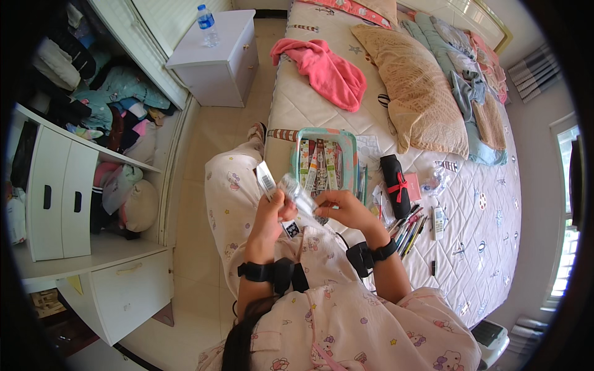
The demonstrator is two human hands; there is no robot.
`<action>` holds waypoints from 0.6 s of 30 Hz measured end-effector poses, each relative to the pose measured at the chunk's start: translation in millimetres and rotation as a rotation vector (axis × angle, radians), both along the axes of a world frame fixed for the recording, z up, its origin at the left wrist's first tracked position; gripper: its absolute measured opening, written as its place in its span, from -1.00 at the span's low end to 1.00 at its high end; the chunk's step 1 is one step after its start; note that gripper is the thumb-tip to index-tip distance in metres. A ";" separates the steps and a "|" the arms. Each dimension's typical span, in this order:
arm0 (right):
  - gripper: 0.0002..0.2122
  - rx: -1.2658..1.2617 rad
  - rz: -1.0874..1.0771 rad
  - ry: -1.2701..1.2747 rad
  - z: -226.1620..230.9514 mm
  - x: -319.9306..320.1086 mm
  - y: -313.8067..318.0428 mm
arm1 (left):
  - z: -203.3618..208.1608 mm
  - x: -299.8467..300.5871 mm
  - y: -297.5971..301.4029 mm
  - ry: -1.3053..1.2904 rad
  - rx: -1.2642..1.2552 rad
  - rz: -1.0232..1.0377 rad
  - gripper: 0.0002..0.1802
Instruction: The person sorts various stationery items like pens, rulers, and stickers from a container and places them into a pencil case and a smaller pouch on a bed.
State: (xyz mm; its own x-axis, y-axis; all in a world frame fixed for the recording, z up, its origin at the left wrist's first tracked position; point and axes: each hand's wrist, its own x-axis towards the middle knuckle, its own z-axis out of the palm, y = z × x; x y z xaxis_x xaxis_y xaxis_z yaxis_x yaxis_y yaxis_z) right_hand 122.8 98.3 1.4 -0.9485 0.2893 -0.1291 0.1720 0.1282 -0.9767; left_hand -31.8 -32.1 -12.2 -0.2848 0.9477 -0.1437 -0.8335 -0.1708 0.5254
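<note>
Above my lap, my left hand [269,216] is closed round a clear plastic package [298,196], along with a white card [266,180] that bears a barcode. A small piece with a square code [290,229] sticks out below that hand. My right hand [345,210] pinches the package's right end; what is inside is blurred. Just beyond both hands, a teal plastic basket [355,148] on the bed edge holds several slim patterned packs [318,164].
Right of the basket lie a black roll with a red ribbon [394,185], a pink box [413,184], several pens [411,230] and a white remote control [438,222] on the bed [476,260]. A bottle [208,28] stands on the nightstand [210,59]. Left is an open wardrobe [117,123].
</note>
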 end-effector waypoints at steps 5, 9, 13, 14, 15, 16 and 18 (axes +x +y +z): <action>-0.87 -0.182 -0.273 -0.040 -11.8 -8.7 -0.6 | -1.3 3.6 9.2 0.593 -0.310 0.100 -0.59; -0.83 -0.250 -0.224 -0.016 -6.3 -24.4 -10.3 | -3.7 7.7 10.3 0.679 -0.467 0.154 -0.74; -0.79 -0.012 -0.354 -0.097 -39.4 -37.6 13.0 | -8.7 4.9 7.6 0.618 -0.527 0.321 -0.80; -0.79 -0.010 -0.358 -0.097 -50.9 -34.9 20.1 | -7.4 2.3 6.3 0.591 -0.555 0.318 -0.80; -0.77 0.203 -0.285 -0.181 -51.8 -37.6 23.2 | -7.0 -0.1 4.2 0.560 -0.561 0.310 -0.80; -0.76 0.416 -0.208 -0.264 -52.7 -40.1 26.0 | -5.9 -0.2 3.5 0.560 -0.560 0.313 -0.80; -0.71 0.533 -0.103 -0.339 -69.7 -44.1 30.6 | -2.2 0.2 2.4 0.535 -0.520 0.367 -0.79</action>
State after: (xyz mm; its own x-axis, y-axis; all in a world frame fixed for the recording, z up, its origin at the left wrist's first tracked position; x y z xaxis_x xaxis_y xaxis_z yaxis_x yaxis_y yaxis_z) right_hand 78.6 128.9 -68.3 -0.8443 0.4837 -0.2307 0.4975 0.5475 -0.6729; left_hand -31.6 -29.7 -14.4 -0.7170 0.6315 -0.2952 -0.3871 -0.0085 0.9220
